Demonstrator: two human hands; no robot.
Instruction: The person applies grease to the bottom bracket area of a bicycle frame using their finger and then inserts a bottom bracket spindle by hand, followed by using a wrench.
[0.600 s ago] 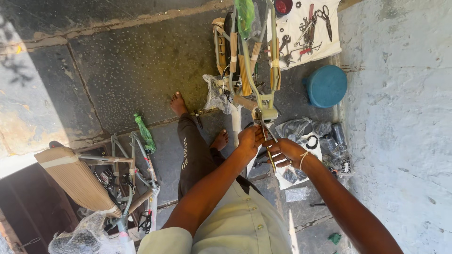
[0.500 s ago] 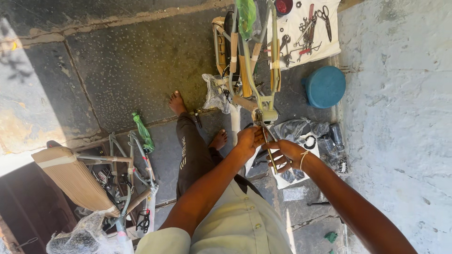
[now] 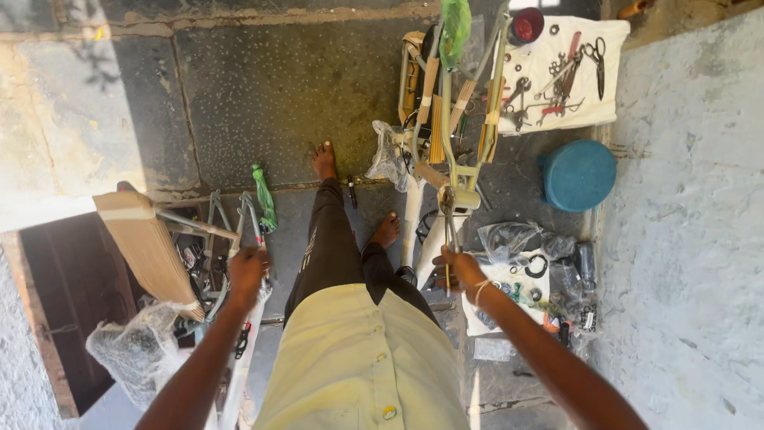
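While the metal pliers (image 3: 448, 219) are clamped in the right hand (image 3: 455, 267) and the left hand (image 3: 247, 269) is closed on a second frame (image 3: 231, 239), the pale-green bicycle frame (image 3: 458, 171) is left unsupported and could be tipped.

We stand on dark speckled stone slabs (image 3: 270, 87) in hard sunlight; a rough pale wall (image 3: 684, 239) rises at one side, a brown wooden door (image 3: 56, 318) opposite.

Two hands, two bicycle frames — seen from above

The right hand (image 3: 460, 269) grips pliers (image 3: 447, 216) set against the pale bicycle frame (image 3: 455, 171) standing ahead, wrapped in cardboard. The left hand (image 3: 247, 269) is out to the side, closed on a second frame (image 3: 231, 239) beside a cardboard-wrapped part (image 3: 147, 243). A blue tub (image 3: 578, 175) and a white cloth (image 3: 557, 76) strewn with tools lie beyond — bare feet on stone.
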